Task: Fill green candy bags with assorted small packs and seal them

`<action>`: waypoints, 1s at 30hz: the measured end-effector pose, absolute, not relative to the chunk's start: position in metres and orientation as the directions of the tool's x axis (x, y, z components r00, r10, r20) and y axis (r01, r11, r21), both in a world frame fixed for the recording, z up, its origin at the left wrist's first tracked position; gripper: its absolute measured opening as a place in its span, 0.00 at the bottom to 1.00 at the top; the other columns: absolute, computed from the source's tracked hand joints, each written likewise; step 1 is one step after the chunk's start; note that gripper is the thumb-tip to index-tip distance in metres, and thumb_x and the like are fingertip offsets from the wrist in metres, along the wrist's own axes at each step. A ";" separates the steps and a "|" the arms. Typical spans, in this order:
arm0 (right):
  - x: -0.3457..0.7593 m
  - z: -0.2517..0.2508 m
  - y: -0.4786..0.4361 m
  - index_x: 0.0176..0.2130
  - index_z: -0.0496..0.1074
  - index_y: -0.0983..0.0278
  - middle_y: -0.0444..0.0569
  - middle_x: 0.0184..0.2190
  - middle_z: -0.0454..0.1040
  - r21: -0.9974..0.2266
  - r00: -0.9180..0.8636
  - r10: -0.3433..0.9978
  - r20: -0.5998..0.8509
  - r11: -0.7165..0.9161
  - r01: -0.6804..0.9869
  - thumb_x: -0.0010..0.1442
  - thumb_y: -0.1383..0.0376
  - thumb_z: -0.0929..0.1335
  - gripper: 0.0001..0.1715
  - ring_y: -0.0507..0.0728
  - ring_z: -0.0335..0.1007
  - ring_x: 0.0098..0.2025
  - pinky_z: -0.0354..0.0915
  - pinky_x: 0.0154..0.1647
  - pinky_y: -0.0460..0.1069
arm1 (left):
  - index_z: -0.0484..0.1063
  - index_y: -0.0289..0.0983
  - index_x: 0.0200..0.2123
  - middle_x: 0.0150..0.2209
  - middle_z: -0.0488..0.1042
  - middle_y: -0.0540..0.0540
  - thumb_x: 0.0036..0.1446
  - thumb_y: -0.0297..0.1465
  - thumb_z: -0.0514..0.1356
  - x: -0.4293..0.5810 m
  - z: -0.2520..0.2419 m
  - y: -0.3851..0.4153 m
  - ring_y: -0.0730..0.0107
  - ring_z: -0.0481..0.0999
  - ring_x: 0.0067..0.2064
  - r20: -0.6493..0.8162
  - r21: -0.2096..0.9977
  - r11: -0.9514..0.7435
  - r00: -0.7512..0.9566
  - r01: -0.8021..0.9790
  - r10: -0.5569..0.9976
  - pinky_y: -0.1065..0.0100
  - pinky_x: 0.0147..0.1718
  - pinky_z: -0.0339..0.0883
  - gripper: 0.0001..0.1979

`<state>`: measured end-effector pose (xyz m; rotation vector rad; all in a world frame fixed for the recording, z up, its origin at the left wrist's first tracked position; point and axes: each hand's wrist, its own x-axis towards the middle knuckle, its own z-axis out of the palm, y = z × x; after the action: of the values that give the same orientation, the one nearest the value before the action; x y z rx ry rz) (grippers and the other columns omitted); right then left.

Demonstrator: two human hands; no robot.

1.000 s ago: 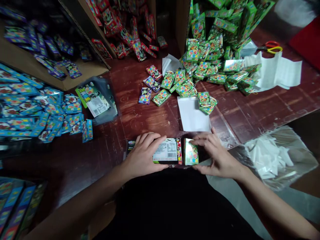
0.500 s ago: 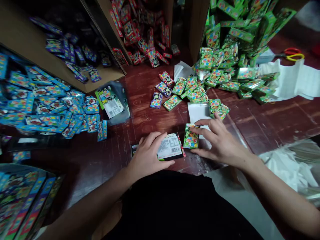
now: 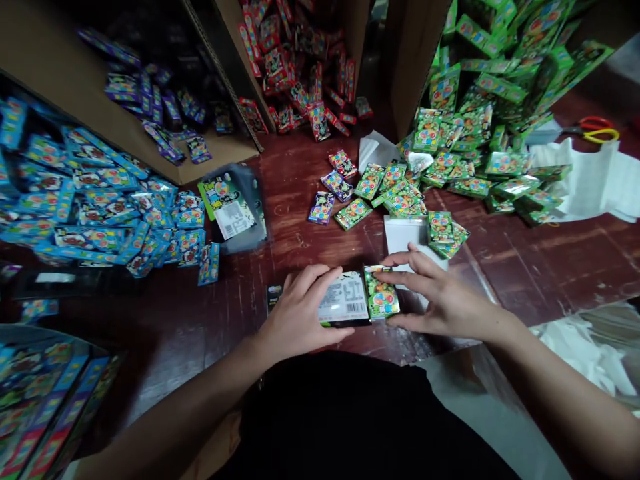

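Note:
My left hand (image 3: 294, 317) rests over a flat pack with black edges and a white barcode label (image 3: 346, 299), its thumb along the near edge and fingers along the far one. At the pack's right end a small green printed box (image 3: 382, 301) lies flat and appears to touch it. My right hand (image 3: 443, 297) grips that box, fingertips on its top and far side and thumb at its near right corner. A white card or sheet (image 3: 397, 233) lies partly beneath the right hand. Two more green boxes (image 3: 441, 228) overlap on its right edge.
Blue boxes (image 3: 100, 207) are heaped at left. Cartons behind hold purple boxes (image 3: 157, 107) and red boxes (image 3: 300, 73). Green boxes (image 3: 465, 120) pile up at right, near scissors (image 3: 597, 130). Clear-wrapped packs (image 3: 235, 207) lie left of centre; a few purple and red boxes (image 3: 323, 207) lie mid-table.
The green box has come against the right end of the labelled pack, covering its red edge, with my right hand on it. My left hand stays on the pack. The whole view has shifted slightly.

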<state>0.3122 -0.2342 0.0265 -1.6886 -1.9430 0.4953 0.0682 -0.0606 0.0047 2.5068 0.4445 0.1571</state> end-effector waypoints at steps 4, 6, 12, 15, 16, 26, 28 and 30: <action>0.308 0.020 -0.230 0.66 0.61 0.57 0.57 0.61 0.66 -0.594 -0.090 0.985 0.150 0.163 0.788 0.61 0.54 0.73 0.39 0.66 0.63 0.65 0.44 0.72 0.73 | 0.56 0.43 0.67 0.61 0.63 0.39 0.47 0.42 0.73 0.069 0.001 -0.058 0.49 0.66 0.62 0.014 0.553 -0.778 0.931 0.297 0.365 0.49 0.61 0.61 0.47; 0.306 0.018 -0.231 0.66 0.62 0.59 0.59 0.60 0.66 -0.568 -0.056 0.985 0.162 0.140 0.811 0.61 0.53 0.73 0.39 0.67 0.63 0.65 0.44 0.71 0.75 | 0.56 0.42 0.66 0.61 0.63 0.39 0.47 0.41 0.72 0.069 0.000 -0.056 0.49 0.66 0.61 0.026 0.514 -0.788 0.912 0.340 0.410 0.49 0.60 0.62 0.46; 0.308 0.016 -0.228 0.65 0.64 0.59 0.59 0.59 0.68 -0.564 -0.117 0.983 0.140 0.176 0.807 0.60 0.53 0.74 0.39 0.67 0.67 0.62 0.43 0.71 0.75 | 0.58 0.41 0.65 0.57 0.67 0.39 0.45 0.42 0.74 0.073 0.005 -0.050 0.47 0.69 0.57 0.056 0.446 -0.864 0.956 0.235 0.289 0.50 0.57 0.62 0.47; 0.315 0.018 -0.218 0.65 0.65 0.59 0.58 0.60 0.68 -0.588 -0.178 0.973 0.150 0.232 0.775 0.59 0.52 0.74 0.40 0.66 0.68 0.62 0.42 0.71 0.74 | 0.57 0.42 0.66 0.57 0.67 0.39 0.44 0.42 0.74 0.077 0.009 -0.047 0.47 0.69 0.57 0.047 0.466 -0.864 0.970 0.188 0.237 0.49 0.57 0.62 0.49; 0.317 0.019 -0.215 0.64 0.65 0.59 0.58 0.60 0.68 -0.592 -0.183 0.970 0.157 0.241 0.769 0.59 0.51 0.74 0.40 0.66 0.67 0.63 0.42 0.72 0.73 | 0.57 0.43 0.66 0.57 0.67 0.39 0.43 0.42 0.74 0.079 0.010 -0.047 0.47 0.69 0.57 0.049 0.474 -0.858 0.967 0.196 0.248 0.48 0.57 0.62 0.49; 0.282 -0.011 -0.198 0.61 0.61 0.56 0.55 0.56 0.72 -0.922 0.395 0.906 0.155 -0.011 0.387 0.66 0.54 0.70 0.29 0.61 0.76 0.52 0.76 0.52 0.57 | 0.45 0.44 0.70 0.64 0.60 0.36 0.63 0.40 0.63 0.114 0.000 -0.080 0.48 0.65 0.65 0.088 0.797 -0.471 0.699 0.379 0.710 0.45 0.60 0.66 0.39; 0.279 -0.021 -0.196 0.61 0.59 0.56 0.53 0.51 0.74 -0.965 0.477 0.873 0.103 -0.030 0.262 0.67 0.55 0.68 0.27 0.58 0.77 0.43 0.78 0.41 0.54 | 0.44 0.44 0.71 0.66 0.61 0.37 0.68 0.36 0.56 0.118 -0.005 -0.086 0.53 0.65 0.65 0.070 0.886 -0.370 0.708 0.280 0.703 0.48 0.61 0.66 0.33; 0.281 -0.025 -0.196 0.63 0.58 0.55 0.52 0.51 0.73 -0.983 0.494 0.868 0.058 -0.038 0.182 0.66 0.55 0.69 0.30 0.57 0.76 0.41 0.77 0.39 0.54 | 0.42 0.45 0.71 0.66 0.62 0.37 0.69 0.35 0.55 0.117 -0.009 -0.088 0.54 0.68 0.63 0.025 0.944 -0.258 0.735 0.207 0.678 0.49 0.60 0.68 0.34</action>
<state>0.2807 -0.1964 -0.0249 -1.5368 -0.9440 0.7134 0.1174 -0.0883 -0.0094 1.8152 0.6911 0.5240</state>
